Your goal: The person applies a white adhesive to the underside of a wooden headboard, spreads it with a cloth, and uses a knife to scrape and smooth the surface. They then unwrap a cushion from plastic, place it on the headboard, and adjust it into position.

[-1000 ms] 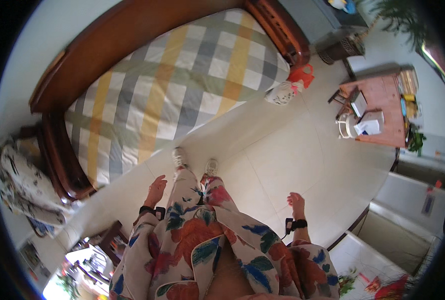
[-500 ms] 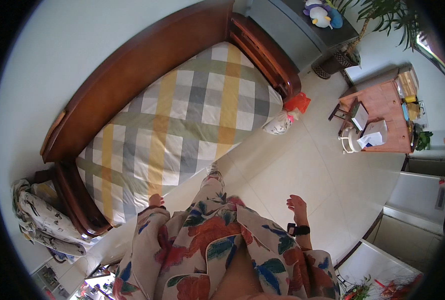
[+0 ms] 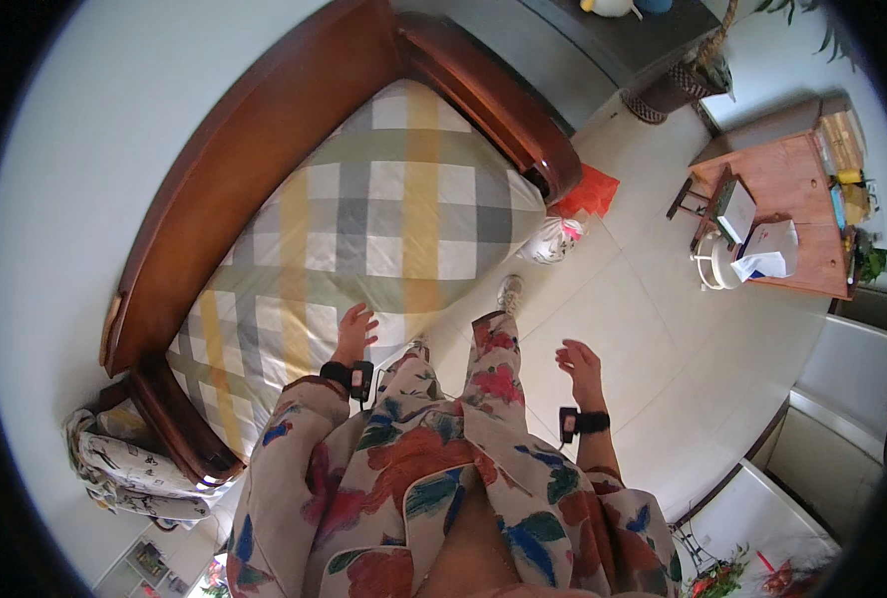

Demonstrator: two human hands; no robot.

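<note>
— What do we have closest to us?

— Our own flowered garment, and out of it our left hand (image 3: 354,330), reaching over the near edge of the bed (image 3: 363,229). Its fingers are spread and loosely curled, holding nothing; whether the fingertips actually touch the checked cover (image 3: 403,199) we cannot tell. A dark band sits on that wrist.

— And the other hand?

— Our right hand (image 3: 580,367) hangs over the pale tiled floor (image 3: 663,329), well apart from the bed, fingers apart and slightly bent, empty too. It wears a dark wrist band as well.

— Where does the bed lie?

— Ahead and to our left, its dark wooden frame (image 3: 234,169) curving along the wall, the grey, yellow and white cover stretched flat over the mattress.

— Anything beyond?

— A white shoe (image 3: 509,293) on the floor near the bed's corner, then a knotted plastic bag (image 3: 551,239) and a red bag (image 3: 588,189) by the footboard. Farther right stands a small wooden table (image 3: 797,179).
</note>
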